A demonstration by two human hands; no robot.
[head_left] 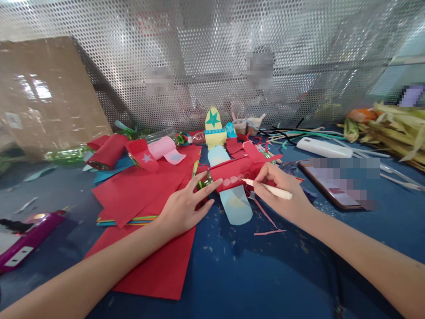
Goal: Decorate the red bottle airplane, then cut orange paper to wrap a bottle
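A bottle wrapped in red paper [232,173], with pale blue paper wings [236,206] and a row of pale round marks on its side, lies in front of me. My left hand [187,204] is at its bottle-neck end, fingers spread, a fingertip touching the red paper. Pinched in my right hand [282,188] is a white pen [274,189], tip against the red paper by the pale marks. A yellow paper piece with a teal star [213,122] stands just behind the wrapped bottle.
Red paper sheets [159,274] are stacked at left, behind a purple glue gun [29,243]. Paper-wrapped bottles [108,153] and a cardboard box [49,97] stand farther back. At right lie a phone [332,188], a white-handled tool [323,147] and dry husks [395,133]. Perforated metal closes the back.
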